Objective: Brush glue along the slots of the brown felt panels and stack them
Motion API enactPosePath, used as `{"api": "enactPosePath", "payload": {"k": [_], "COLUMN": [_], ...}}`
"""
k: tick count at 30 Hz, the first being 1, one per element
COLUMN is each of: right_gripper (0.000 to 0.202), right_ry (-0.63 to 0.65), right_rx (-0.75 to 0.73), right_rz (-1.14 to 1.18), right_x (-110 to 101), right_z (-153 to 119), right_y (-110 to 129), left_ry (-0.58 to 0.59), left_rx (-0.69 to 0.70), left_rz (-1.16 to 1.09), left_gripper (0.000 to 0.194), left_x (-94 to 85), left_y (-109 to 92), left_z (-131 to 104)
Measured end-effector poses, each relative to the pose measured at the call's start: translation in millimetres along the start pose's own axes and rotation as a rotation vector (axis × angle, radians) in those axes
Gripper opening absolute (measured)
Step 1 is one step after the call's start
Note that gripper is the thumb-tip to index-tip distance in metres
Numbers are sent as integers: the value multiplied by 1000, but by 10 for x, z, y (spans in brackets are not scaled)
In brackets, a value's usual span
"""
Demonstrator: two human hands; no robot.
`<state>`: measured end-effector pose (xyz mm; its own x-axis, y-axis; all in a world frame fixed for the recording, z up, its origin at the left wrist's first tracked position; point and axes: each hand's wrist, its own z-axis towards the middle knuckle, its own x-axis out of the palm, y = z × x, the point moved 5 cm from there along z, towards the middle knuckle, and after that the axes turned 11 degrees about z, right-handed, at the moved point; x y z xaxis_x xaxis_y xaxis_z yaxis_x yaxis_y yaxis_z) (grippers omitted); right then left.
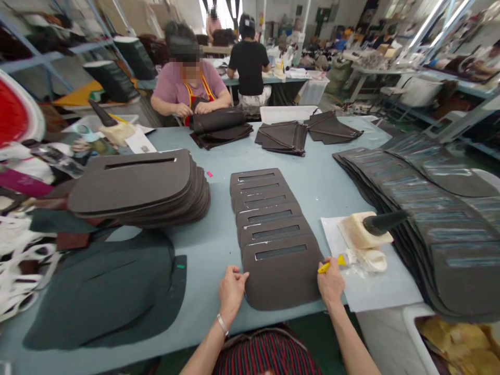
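Several dark brown panels with rounded corners lie overlapped in a column in front of me, each with a slot; the nearest is the front panel point(283, 281). At its left edge, my left hand point(233, 289) pinches the border between thumb and fingers. My right hand point(331, 281) is closed around a small yellow spatula-like tool point(325, 267), beside the panel's right edge. White specks or smears show along some slots. Just beyond my right hand, a cream glue container point(361, 229) with a dark spout stands on a white sheet point(375, 294), a whitish lump against it.
Stacked slotted panels point(136, 182) stand at the left, behind dark green sheets point(113, 291). Fanned panels point(441, 208) cover the right side. Folded dark pieces point(283, 136) lie at the back of the blue table point(211, 323). Across it, a person point(187, 83) handles dark material.
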<state>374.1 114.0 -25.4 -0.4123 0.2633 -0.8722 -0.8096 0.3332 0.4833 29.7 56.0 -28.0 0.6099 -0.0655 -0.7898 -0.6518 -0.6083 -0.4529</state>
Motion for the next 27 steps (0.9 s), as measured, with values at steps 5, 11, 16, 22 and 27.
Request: {"api": "enactPosePath", "payload": {"k": [5, 11, 16, 22, 27], "right_gripper": [16, 15, 12, 12, 12], "right_ry": [-9, -13, -22, -43, -44], "right_rx": [15, 4, -19, -45, -39], "right_rz": [-20, -21, -29, -48, -58], "right_x": [-2, -4, -14, -8, 4], "right_z": [-6, -8, -20, -26, -25], "right_y": [10, 20, 37, 37, 39], "left_ry": [-9, -1, 12, 22, 30], "left_rx": [-27, -46, -52, -43, -33], "left_rz": [-12, -17, -2, 14, 25], "left_gripper": [27, 27, 27, 27, 26], "left_x": [3, 9, 5, 7, 22], "left_y": [33, 41, 26, 13, 8], "left_z": [44, 56, 48, 55, 56]}}
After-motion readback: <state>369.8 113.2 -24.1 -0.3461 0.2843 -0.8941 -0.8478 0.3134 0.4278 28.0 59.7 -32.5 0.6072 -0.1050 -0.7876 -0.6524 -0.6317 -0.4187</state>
